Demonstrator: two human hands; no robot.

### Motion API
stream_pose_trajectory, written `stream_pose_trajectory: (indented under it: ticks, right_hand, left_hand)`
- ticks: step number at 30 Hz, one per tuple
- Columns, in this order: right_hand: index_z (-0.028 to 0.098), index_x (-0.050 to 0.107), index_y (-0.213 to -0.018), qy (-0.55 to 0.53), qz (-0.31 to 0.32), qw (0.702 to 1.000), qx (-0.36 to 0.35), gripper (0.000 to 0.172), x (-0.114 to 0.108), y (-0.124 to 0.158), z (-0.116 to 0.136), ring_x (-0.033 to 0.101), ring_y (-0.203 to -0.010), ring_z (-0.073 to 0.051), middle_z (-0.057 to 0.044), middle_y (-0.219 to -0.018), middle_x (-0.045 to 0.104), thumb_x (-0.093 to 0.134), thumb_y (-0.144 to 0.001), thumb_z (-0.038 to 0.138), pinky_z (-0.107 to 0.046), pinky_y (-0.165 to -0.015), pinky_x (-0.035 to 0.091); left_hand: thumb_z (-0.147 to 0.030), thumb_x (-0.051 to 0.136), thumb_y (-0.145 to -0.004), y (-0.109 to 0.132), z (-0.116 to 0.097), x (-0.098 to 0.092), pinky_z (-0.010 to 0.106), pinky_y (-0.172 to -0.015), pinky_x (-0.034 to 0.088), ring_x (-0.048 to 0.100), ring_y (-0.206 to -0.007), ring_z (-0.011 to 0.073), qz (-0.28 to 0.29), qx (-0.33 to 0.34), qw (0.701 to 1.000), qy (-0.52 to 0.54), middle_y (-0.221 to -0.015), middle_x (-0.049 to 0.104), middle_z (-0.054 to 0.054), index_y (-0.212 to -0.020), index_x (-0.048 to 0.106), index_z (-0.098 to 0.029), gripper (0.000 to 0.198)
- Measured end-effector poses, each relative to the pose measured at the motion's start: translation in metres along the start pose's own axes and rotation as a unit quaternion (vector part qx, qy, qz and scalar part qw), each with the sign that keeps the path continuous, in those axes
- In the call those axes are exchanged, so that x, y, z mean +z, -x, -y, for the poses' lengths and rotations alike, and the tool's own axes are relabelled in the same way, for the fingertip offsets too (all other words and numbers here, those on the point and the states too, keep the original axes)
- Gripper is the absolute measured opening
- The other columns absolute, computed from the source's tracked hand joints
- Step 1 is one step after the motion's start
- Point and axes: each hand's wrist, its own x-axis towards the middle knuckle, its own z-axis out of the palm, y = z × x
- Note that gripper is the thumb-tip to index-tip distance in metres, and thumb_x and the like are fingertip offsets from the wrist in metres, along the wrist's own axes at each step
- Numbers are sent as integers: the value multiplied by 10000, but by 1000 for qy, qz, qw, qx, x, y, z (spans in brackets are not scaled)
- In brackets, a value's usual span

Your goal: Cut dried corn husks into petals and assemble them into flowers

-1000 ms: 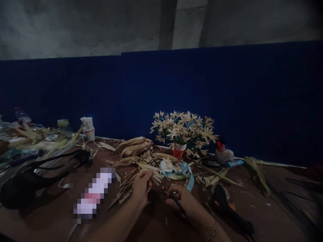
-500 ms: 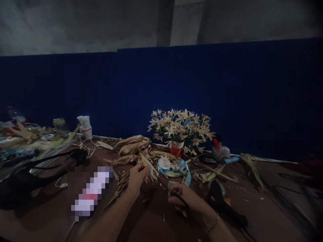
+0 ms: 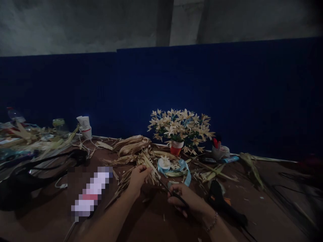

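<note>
A clear bottle (image 3: 15, 116) with a red cap and a jar (image 3: 60, 126) stand at the far left amid loose husk scraps (image 3: 50, 145), behind a black strapped item (image 3: 22, 188) on the brown table (image 3: 148, 222). A white bundle (image 3: 86, 131) with a red band rises near the blue panel (image 3: 161, 84); in front of it, a pixelated phone (image 3: 91, 195) lies slanted, a white cable (image 3: 69, 232) at its lower end. Folded dry husks (image 3: 133, 145) are heaped toward the middle. Below them, the person's left hand (image 3: 138, 178) reaches in at the husk strips (image 3: 152, 173), thumb and forefinger drawn together; whether a strip is pinched between them cannot be told. Black scissors (image 3: 180, 199) are clamped in the curled right hand (image 3: 180, 195), blades angled up and left toward the left fingertips. Behind, pale flowers (image 3: 181, 122) spread over a red-and-white pot (image 3: 176, 148), with a blue ribbon (image 3: 188, 176) looped in front. A bracelet (image 3: 213, 222) circles the right wrist. Farther right are a clear tub (image 3: 219, 154) holding a red item, a black glue gun (image 3: 224, 203), a greenish husk (image 3: 252, 169) and dark wires (image 3: 290, 183).
</note>
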Motion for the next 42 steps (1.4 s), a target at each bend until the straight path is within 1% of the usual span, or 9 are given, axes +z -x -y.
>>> stream_pose_trajectory:
  ticks: [6, 12, 15, 23, 28, 33, 36, 40, 42]
  right_hand:
    - [162, 505, -738, 6, 7, 1000, -3, 213, 0, 0, 0, 398, -307, -33, 92, -442, 463, 640, -631, 288, -109, -262, 330]
    - [159, 507, -718, 11, 18, 1000, -9, 229, 1, 1, 3, 392, -289, -30, 94, -432, 464, 640, -625, 321, -109, -261, 311]
    - [158, 500, -724, 5, 19, 1000, -11, 233, 1, 3, 4, 368, -280, -21, 97, -441, 464, 632, -635, 328, -109, -257, 291]
    - [159, 510, -726, 12, 21, 1000, -12, 237, 1, 4, 4, 336, -269, -10, 97, -448, 460, 637, -638, 338, -105, -253, 230]
    - [159, 518, -710, 19, 14, 1000, -11, 235, -1, 5, 6, 303, -268, -9, 107, -410, 423, 646, -641, 343, -111, -254, 223]
    - [158, 520, -700, 26, 11, 999, -15, 239, 0, 5, 7, 283, -267, -4, 107, -398, 418, 666, -624, 331, -115, -258, 227]
    - [169, 514, -722, 21, -6, 1000, -10, 237, 0, 3, 3, 334, -283, -22, 105, -405, 431, 662, -625, 327, -116, -266, 273]
    - [179, 502, -742, -4, 0, 1000, 0, 243, -1, 2, 0, 408, -341, -46, 89, -450, 464, 653, -623, 327, -118, -281, 323]
    - [180, 498, -748, -8, 8, 1000, 3, 253, -1, 2, 1, 416, -355, -46, 86, -469, 468, 658, -618, 328, -121, -292, 338]
  left_hand:
    - [-374, 702, -561, -2, 1, -2, 163, -361, 105, 277, -324, 16, 41, -36, 998, 22, -394, 365, -89, -581, 503, -140, 308]
    - [-358, 698, -569, -4, 3, -4, 168, -368, 102, 281, -337, 12, 70, -47, 996, 31, -447, 401, -77, -630, 544, -128, 284]
    - [-352, 699, -566, -3, 2, -4, 174, -366, 88, 260, -332, 9, 82, -53, 995, 36, -440, 383, -84, -616, 538, -130, 279]
    - [-355, 708, -552, -3, 2, -4, 175, -359, 97, 273, -327, 14, 92, -72, 992, 39, -424, 386, -89, -600, 513, -143, 291]
    - [-364, 705, -556, -3, 4, -5, 169, -358, 112, 288, -330, 17, 92, -73, 993, 23, -414, 416, -75, -603, 531, -137, 289]
    - [-366, 700, -565, -3, 3, -4, 167, -349, 110, 270, -317, 18, 98, -66, 993, 12, -381, 384, -83, -584, 520, -139, 290]
    - [-370, 708, -550, -3, 3, -4, 163, -346, 112, 271, -321, 15, 70, -53, 996, 29, -398, 382, -87, -592, 521, -139, 300]
    - [-402, 708, -546, -5, 2, -5, 158, -345, 139, 292, -334, 21, -23, -11, 997, 71, -394, 372, -91, -584, 502, -144, 332]
    - [-414, 708, -545, -5, 1, -4, 157, -345, 144, 289, -332, 20, -55, 2, 994, 91, -390, 369, -96, -582, 482, -150, 350]
